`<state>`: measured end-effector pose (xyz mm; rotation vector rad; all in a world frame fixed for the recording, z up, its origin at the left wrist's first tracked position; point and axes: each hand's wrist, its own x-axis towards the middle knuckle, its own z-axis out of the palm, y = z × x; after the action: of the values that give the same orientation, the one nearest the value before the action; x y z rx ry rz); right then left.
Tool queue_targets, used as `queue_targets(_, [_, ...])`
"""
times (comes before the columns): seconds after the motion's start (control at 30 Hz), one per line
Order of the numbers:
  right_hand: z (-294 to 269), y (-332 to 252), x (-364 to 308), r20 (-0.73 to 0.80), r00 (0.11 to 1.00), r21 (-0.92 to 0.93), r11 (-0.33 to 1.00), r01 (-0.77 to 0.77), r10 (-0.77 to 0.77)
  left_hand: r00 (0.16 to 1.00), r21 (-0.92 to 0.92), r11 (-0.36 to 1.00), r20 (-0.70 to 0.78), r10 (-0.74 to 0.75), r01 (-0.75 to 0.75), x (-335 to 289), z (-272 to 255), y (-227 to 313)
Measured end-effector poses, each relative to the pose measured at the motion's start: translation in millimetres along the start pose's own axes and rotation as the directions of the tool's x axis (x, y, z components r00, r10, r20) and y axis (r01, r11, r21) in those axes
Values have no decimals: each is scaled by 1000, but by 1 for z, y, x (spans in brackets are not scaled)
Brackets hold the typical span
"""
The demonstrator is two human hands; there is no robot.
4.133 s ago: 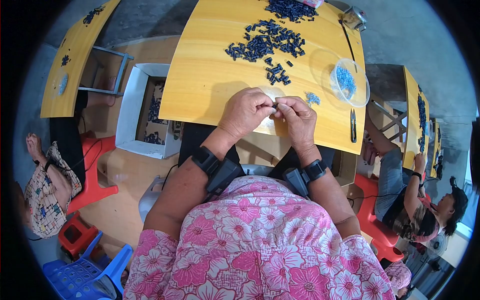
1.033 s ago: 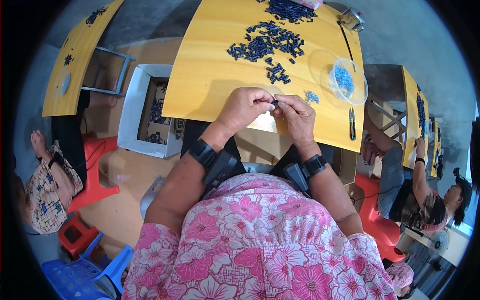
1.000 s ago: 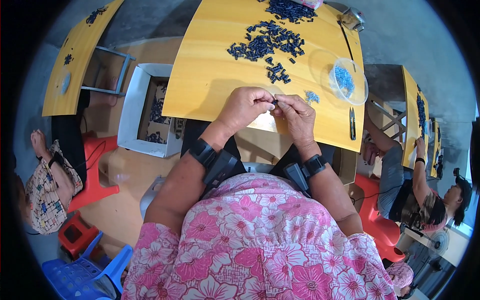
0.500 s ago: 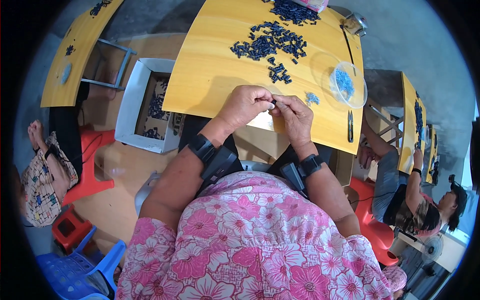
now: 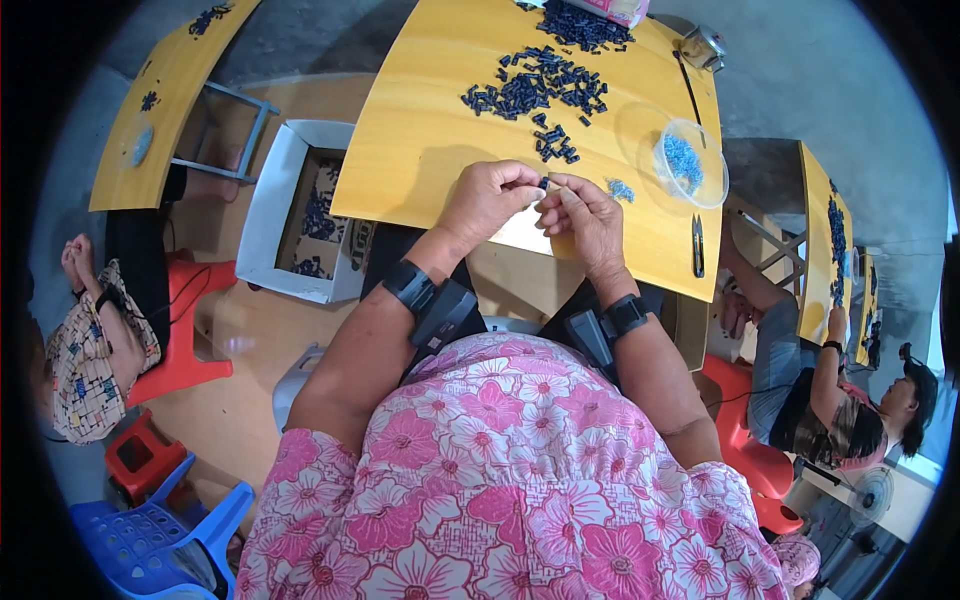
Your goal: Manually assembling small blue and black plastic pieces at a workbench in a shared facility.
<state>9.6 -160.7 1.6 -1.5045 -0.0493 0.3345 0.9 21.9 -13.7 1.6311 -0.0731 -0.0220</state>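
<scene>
Left hand (image 5: 488, 200) and right hand (image 5: 585, 215) meeting fingertip to fingertip, both pinching one small dark connector piece (image 5: 543, 184) above the near edge of the yellow tabletop (image 5: 420, 150), pile of dark pieces (image 5: 535, 90) farther back.

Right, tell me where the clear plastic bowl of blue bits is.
In the head view the clear plastic bowl sits on the yellow table, toward its right side, beyond the right hand and just above the small black snips.
</scene>
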Motion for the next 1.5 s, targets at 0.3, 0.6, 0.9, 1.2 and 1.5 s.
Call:
queue_targets(0.3, [-4, -18, 9, 106, 981, -52, 986, -158, 162, 987, 124, 981, -48, 154, -147, -5, 2, 5])
queue_targets(0.6, [-2, -24, 11, 193, 955, -65, 974, -216, 225, 963, 210, 948, -73, 260, -240, -4, 5, 6])
queue_targets(0.9, [-3, -11, 8, 234, 955, -48, 983, -176, 182, 983, 170, 968, 17, 185, -186, -4, 1, 9])
queue_targets(1.2, [0, 2, -8, 144, 979, -265, 947, 181, -146, 964, 272, 933, 186, 190, -237, -1, -3, 18])
queue_targets(1.5, [2, 0, -9, 172, 971, -372, 902, 219, -165, 969, 307, 939, 232, 82, -153, -1, -2, 29])
